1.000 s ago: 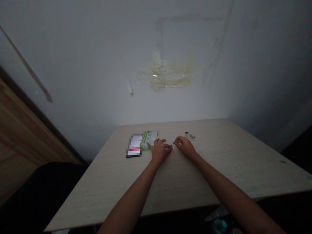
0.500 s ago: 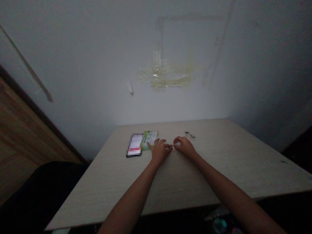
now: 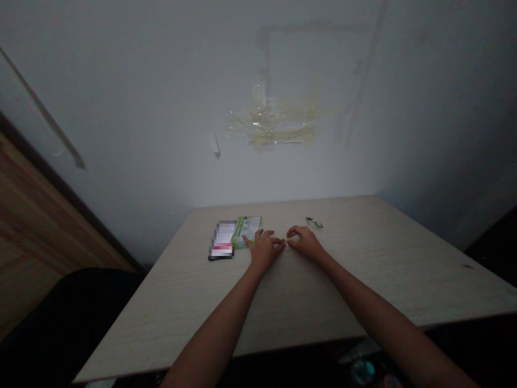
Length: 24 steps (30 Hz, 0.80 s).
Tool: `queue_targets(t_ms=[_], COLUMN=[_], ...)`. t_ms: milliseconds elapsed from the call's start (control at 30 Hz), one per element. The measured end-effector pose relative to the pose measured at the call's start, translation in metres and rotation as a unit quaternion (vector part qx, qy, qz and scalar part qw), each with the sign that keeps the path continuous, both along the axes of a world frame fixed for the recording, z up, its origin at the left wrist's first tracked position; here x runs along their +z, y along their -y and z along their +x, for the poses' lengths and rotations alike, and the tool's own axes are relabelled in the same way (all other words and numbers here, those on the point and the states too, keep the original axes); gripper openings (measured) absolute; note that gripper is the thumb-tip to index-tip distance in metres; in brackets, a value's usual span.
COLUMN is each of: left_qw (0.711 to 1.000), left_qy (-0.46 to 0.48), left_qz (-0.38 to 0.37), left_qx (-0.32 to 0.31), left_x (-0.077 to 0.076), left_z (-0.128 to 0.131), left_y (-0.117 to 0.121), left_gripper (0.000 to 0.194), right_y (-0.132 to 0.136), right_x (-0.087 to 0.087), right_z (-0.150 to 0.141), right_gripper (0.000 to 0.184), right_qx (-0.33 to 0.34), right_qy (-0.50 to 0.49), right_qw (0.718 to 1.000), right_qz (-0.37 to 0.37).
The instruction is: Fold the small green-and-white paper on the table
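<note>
Both of my arms reach out over a pale wooden table (image 3: pixel 363 280). My left hand (image 3: pixel 263 249) and my right hand (image 3: pixel 306 241) meet fingertip to fingertip near the table's far middle. Between the fingertips lies a tiny pale thing (image 3: pixel 286 246) that both hands pinch; it is too small to name. My left hand's other fingers spread towards a green and white packet (image 3: pixel 247 229). Left of the packet lies a phone (image 3: pixel 222 241) with a lit screen.
A small torn wrapper scrap (image 3: pixel 314 222) lies just beyond my right hand. A white wall with old yellowed tape (image 3: pixel 274 126) stands behind the table. A dark chair or seat (image 3: pixel 60 318) is at the lower left, beside a wooden panel (image 3: pixel 28 226).
Hardly anything differs. The hands stay together at the same spot, with only slight finger shifts on the small pale thing.
</note>
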<state>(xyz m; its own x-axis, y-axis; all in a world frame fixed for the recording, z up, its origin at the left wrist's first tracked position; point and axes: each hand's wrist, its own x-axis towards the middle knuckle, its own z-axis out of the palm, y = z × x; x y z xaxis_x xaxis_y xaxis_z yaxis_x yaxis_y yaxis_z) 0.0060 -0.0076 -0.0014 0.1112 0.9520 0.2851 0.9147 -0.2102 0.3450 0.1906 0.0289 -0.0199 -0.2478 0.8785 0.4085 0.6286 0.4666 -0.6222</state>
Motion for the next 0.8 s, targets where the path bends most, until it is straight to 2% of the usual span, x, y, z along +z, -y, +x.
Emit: queue_targets(t_ms=[300, 800], left_qw=[1.000, 1.000], left_qy=[0.009, 0.001], left_qz=[0.002, -0.011], left_qx=[0.001, 0.005], left_x=[-0.0007, 0.0004], left_z=[0.0005, 0.0000], left_y=[-0.0001, -0.0006], left_gripper=[0.021, 0.022], right_y=[0.0041, 0.0036], right_x=[0.0040, 0.0000], right_z=[-0.0003, 0.0052], right_gripper=[0.020, 0.032], right_qx=[0.004, 0.034], right_qy=[0.019, 0.015], right_qw=[1.000, 0.999], right_qz=[0.001, -0.010])
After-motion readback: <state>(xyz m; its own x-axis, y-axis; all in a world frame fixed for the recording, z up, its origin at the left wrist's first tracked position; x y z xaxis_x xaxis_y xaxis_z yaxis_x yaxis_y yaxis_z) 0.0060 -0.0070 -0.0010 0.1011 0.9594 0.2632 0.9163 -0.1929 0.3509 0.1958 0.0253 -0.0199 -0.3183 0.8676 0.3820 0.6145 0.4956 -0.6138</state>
